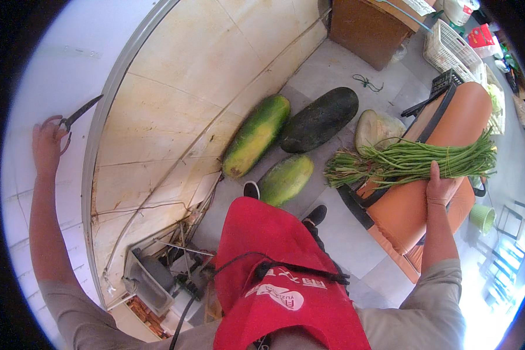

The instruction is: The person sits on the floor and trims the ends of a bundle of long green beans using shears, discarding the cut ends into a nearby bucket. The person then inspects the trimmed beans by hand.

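My left hand [47, 146], far out at the left, grips a pair of dark-bladed scissors [81, 111] by the handles, with the blades close together and pointing up and right. Behind it is a pale panelled surface [22, 131]. On the right, my right hand [442, 186] holds a long bundle of thin green bean-like vegetables [428, 162]. A thin yellowish band circles the bundle near its right end; its left end is bushy and brownish. The bundle lies across an orange padded seat [446, 127] with black framing, and my thumb rests on the stems.
On the floor lie a green-yellow gourd [258, 135], a dark winter melon [319, 120], a lighter green gourd [286, 179] and a cut, wrapped pumpkin-like vegetable [378, 129]. White crates [453, 48], a brown cabinet or box [367, 30] and a green basket [482, 218] stand farther off.
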`<state>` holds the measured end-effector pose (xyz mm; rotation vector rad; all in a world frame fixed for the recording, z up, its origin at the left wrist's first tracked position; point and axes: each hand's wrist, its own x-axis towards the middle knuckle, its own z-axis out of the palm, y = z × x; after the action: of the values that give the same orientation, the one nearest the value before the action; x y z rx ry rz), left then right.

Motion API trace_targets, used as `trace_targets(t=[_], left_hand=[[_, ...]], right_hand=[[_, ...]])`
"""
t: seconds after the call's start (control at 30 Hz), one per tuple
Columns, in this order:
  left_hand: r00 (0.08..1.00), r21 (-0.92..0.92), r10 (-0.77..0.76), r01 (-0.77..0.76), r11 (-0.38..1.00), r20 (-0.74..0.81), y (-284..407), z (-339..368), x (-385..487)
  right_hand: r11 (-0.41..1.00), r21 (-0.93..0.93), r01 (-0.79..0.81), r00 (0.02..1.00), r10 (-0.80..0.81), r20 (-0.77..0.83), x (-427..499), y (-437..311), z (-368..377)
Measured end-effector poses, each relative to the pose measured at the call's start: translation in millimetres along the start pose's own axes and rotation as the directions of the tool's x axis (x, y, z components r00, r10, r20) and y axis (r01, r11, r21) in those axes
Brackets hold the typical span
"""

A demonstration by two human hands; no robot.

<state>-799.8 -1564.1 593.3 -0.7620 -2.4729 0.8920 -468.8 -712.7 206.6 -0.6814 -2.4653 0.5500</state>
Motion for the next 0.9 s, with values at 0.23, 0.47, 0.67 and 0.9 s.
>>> trace_targets(t=[0.23, 0.47, 0.67, 0.9], left_hand=[[0.982, 0.093, -0.150, 0.140, 0.986, 0.117, 4, -2, 5], [0.984, 0.068, -0.133, 0.126, 0.990, 0.119, -1, 2, 0], [0.969, 0.068, -0.203, 0.195, 0.978, 0.142, -4, 6, 3], [0.961, 0.057, -0.244, 0.238, 0.969, 0.132, 6, -3, 3]], right_hand=[[0.990, 0.126, -0.057, 0.997, 0.064, -0.053, 0, -3, 2], [0.999, -0.023, -0.025, 1.000, 0.025, 0.017, -1, 11, 3], [0.996, 0.080, -0.030, 0.998, 0.034, -0.048, -2, 7, 7], [0.997, 0.045, -0.066, 0.998, 0.065, 0.016, -2, 15, 8]])
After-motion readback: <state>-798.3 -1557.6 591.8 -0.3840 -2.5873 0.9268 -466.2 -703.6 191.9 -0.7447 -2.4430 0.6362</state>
